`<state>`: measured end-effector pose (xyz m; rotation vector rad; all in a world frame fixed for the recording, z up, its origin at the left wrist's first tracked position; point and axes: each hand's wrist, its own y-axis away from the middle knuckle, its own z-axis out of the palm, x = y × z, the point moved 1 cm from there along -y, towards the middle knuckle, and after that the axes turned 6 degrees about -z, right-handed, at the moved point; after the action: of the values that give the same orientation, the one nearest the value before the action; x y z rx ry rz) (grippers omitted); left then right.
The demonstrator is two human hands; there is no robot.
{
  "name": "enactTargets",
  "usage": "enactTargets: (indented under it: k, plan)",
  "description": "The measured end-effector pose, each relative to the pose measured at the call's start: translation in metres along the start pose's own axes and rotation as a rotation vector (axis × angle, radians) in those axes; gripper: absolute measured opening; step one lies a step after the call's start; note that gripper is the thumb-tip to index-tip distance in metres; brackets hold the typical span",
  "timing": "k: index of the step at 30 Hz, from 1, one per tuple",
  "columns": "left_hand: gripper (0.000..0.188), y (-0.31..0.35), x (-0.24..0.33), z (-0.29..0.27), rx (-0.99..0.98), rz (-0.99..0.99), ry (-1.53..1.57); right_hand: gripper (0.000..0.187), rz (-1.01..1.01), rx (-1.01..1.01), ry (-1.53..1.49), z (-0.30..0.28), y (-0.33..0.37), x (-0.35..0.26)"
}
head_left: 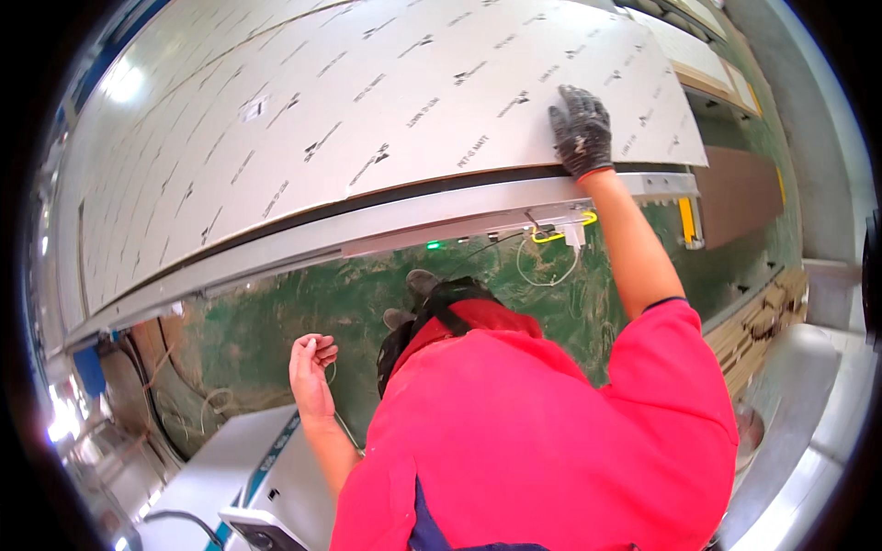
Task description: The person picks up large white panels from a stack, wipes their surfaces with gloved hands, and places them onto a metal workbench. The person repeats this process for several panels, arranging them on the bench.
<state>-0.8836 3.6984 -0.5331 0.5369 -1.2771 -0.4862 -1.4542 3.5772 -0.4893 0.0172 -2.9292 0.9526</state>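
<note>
- The bare left hand (312, 367) hangs above the green floor (276, 312), its fingers curled together, pinching a thin wire (333, 372).
- The big white board (367, 119) lies on the metal bench (413, 220).
- The gloved right hand (582, 131) lies flat on the board's near edge, fingers spread.

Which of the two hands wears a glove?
The right hand wears a dark knitted glove with a red cuff and lies flat on the white panel. The left hand is bare, fingers curled, apart from the panel.
</note>
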Motion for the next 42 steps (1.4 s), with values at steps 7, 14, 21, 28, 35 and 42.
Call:
enactTargets:
  k: [7, 14, 21, 28, 35, 42]
  plan:
    - [0.018, -0.012, 0.051, 0.033, -0.120, 0.093, -0.121, 0.038, -0.051, 0.103, -0.074, 0.008, -0.001, -0.001]
    - [0.017, -0.012, 0.074, 0.133, -0.149, 0.131, -0.252, 0.051, -0.062, 0.036, -0.260, -0.010, -0.011, -0.032]
    - [0.019, 0.003, 0.073, 0.261, -0.213, 0.134, -0.259, 0.038, 0.108, 0.151, 0.076, -0.037, 0.077, 0.279]
    - [0.019, 0.030, 0.067, 0.331, -0.189, 0.093, -0.255, 0.044, 0.068, -0.137, 0.306, -0.078, 0.098, 0.422]
    - [0.020, 0.024, 0.059, 0.351, -0.183, 0.074, -0.222, 0.057, 0.027, -0.181, 0.106, -0.062, 0.075, 0.344]
    - [0.021, 0.027, 0.054, 0.331, -0.179, 0.091, -0.150, 0.056, -0.181, -0.183, -0.244, -0.047, 0.019, 0.164]
